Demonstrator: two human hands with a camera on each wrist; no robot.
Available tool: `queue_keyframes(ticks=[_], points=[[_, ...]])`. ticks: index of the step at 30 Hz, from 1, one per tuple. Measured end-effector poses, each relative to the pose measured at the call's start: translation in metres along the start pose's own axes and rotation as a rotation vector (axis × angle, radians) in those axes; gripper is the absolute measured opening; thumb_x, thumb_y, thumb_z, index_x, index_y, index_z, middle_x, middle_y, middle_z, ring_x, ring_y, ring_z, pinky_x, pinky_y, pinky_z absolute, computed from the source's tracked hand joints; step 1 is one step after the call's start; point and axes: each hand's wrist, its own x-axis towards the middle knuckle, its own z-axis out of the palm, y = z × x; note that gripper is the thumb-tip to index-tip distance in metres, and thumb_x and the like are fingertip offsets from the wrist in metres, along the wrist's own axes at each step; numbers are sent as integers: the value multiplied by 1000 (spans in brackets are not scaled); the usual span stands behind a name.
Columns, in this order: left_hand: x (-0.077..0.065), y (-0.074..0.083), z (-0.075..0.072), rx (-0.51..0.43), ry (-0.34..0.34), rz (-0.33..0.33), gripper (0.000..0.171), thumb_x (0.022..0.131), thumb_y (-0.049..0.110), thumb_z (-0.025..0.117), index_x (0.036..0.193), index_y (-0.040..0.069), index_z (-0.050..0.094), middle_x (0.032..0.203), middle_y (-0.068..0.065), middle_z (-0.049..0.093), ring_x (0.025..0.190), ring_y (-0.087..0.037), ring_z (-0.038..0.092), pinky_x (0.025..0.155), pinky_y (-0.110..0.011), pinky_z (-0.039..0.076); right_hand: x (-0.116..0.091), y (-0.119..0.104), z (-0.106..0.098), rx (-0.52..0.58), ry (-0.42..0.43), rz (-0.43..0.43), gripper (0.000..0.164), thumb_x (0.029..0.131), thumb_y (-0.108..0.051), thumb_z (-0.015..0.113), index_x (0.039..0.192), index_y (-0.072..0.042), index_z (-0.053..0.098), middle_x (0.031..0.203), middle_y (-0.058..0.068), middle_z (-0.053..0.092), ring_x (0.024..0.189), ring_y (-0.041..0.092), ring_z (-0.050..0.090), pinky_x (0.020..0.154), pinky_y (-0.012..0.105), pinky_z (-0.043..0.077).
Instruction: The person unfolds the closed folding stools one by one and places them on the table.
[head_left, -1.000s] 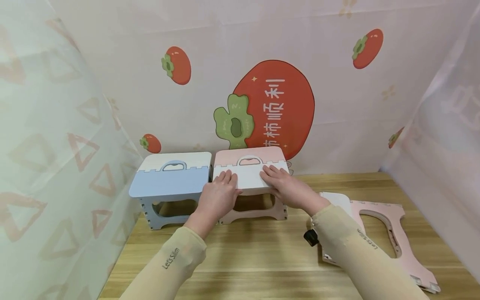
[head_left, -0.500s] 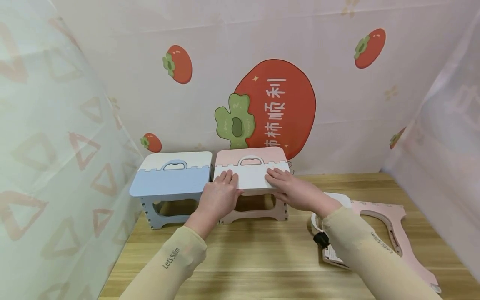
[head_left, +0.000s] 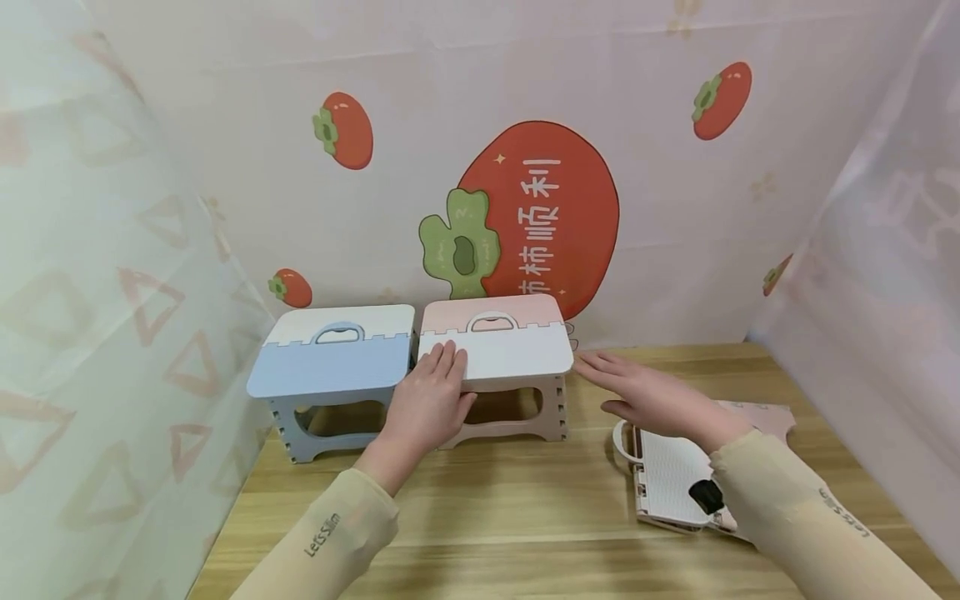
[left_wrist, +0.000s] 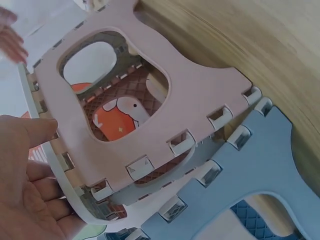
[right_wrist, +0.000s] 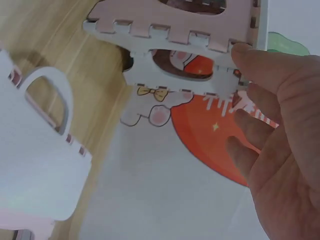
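Observation:
A folding stool (head_left: 498, 354) with a pink and white top stands upright against the back wall. My left hand (head_left: 429, 396) rests on the front left of its top, with fairly straight fingers; the left wrist view shows the thumb (left_wrist: 42, 131) by the front edge. My right hand (head_left: 652, 396) hovers just right of the stool, fingers extended and nothing held. In the right wrist view its thumb (right_wrist: 247, 55) overlaps the stool's edge; contact cannot be told. A blue and white folding stool (head_left: 330, 367) stands upright close to the left of the pink one.
A folded pink and white stool (head_left: 671, 475) lies flat on the wooden tabletop (head_left: 510, 517) at the right, partly hidden by my right arm. Its white handle (head_left: 622, 442) points left. Printed fabric walls (head_left: 660, 275) enclose the back and both sides.
My right hand has come off the stool's white top and moved right, past its edge. The left hand stays on the top. Both standing stools remain in place.

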Motion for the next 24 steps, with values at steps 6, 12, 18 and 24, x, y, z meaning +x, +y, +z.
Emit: queue_keyframes(ticks=[6, 12, 18, 24], points=[[-3, 0, -7, -166, -135, -55, 63, 99, 34, 68, 150, 2, 49, 157, -18, 44, 148, -37, 38, 122, -47, 32, -16, 10, 6, 2, -50, 58, 67, 96, -15, 72, 156, -12, 43, 159, 17, 43, 143, 48, 40, 99, 58, 52], [-9, 1, -13, -249, -175, -41, 59, 102, 34, 63, 151, 5, 48, 160, -15, 42, 150, -37, 35, 124, -50, 28, -35, 21, 15, 57, -115, 121, 69, 95, -30, 73, 155, -11, 45, 157, 20, 43, 143, 52, 37, 104, 65, 44], [-19, 7, -17, -285, -142, -7, 56, 103, 34, 62, 149, 5, 52, 157, -15, 46, 148, -37, 38, 123, -52, 30, -56, 32, 25, 134, -188, 252, 76, 92, -46, 73, 155, -13, 46, 159, 21, 41, 143, 55, 33, 106, 73, 37], [-30, 15, -12, -331, 58, 62, 46, 98, 26, 70, 138, 3, 64, 142, -14, 61, 138, -36, 52, 113, -48, 45, -74, 37, 37, 180, -232, 324, 85, 89, -53, 74, 156, -11, 42, 158, 26, 38, 142, 59, 30, 104, 73, 38]])
